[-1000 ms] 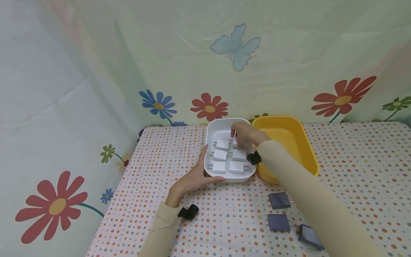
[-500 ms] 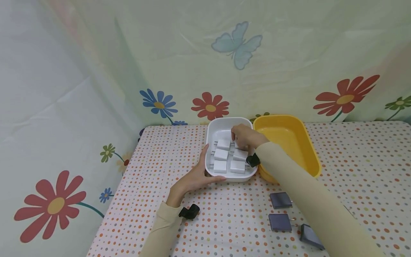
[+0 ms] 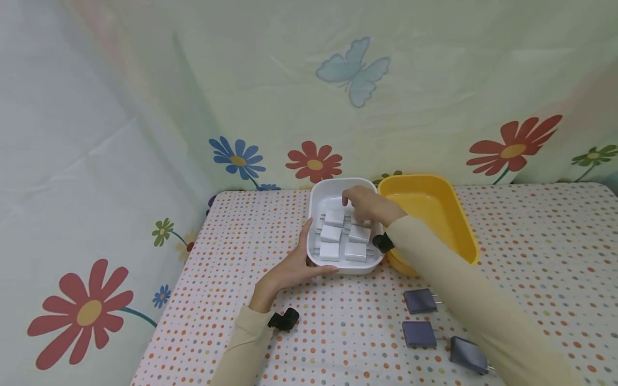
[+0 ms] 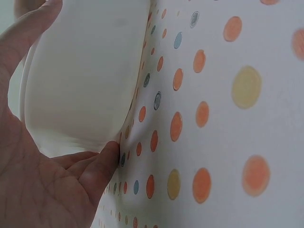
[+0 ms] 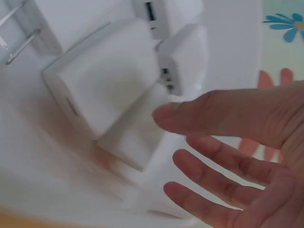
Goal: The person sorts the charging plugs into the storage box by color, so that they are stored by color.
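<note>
A white plastic tub (image 3: 350, 271) holds several white plug chargers (image 3: 330, 234) in two rough columns. My left hand (image 3: 292, 265) grips its near left corner, thumb along the front and fingers against the left side; the left wrist view shows the fingers low at the tub's outer wall. My right hand (image 3: 367, 203) is inside the tub over the right column, partly hiding a charger there. In the right wrist view its fingers are apart and hold nothing, with the thumb's tip (image 5: 164, 116) right at a white charger (image 5: 130, 133).
A yellow tub (image 3: 429, 214) stands against the white one's right side. Nearer, several dark chargers (image 3: 419, 334) lie on the dotted tablecloth (image 3: 347, 343), close beside the right sleeve (image 3: 463, 284). A flower-printed curtain (image 3: 401, 128) hangs behind the table.
The right hand's fingers have come off the far right white charger and shifted slightly left. The charger nearer me in that column has turned a little. The left hand stays put.
</note>
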Motion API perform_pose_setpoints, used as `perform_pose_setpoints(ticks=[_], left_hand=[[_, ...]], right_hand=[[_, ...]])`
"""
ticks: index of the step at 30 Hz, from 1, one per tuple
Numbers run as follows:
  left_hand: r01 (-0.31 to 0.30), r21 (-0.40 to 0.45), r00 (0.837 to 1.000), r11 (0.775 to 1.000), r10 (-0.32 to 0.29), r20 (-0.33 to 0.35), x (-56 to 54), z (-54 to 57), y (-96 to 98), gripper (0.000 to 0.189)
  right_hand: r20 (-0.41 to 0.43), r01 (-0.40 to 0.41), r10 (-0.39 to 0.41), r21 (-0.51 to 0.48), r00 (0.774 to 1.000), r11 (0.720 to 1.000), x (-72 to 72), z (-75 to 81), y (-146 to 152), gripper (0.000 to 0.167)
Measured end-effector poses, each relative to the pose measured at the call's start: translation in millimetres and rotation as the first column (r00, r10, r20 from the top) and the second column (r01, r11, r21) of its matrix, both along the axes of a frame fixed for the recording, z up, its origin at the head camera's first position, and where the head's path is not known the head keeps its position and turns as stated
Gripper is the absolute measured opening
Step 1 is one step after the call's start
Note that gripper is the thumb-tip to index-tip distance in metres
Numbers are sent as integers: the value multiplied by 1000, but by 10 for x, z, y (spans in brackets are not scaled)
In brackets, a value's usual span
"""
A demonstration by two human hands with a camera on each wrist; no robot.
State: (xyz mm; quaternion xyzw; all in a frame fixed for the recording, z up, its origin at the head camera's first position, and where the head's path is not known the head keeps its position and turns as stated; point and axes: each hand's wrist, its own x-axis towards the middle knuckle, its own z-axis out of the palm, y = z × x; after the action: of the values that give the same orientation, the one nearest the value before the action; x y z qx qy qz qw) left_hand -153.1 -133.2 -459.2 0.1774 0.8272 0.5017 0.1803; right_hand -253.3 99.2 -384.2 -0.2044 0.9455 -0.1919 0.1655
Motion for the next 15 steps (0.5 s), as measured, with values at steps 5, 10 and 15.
perform_pose_setpoints(ticks=[5,10,15], left_hand=[[-5,-9,1000,1000,5,1,9,13,2,129],[-11,-21,1000,1000,11,7,19,15,10,130],[-4,-18,1000,1000,4,1,27,19,8,130]], right_hand=[[-103,-87,85,-10,991,996,177,234,45,43],[-183,-162,150,-51,972,985,497,421,183,39],[-241,-208,183,-84,953,974,861,473,345,38]])
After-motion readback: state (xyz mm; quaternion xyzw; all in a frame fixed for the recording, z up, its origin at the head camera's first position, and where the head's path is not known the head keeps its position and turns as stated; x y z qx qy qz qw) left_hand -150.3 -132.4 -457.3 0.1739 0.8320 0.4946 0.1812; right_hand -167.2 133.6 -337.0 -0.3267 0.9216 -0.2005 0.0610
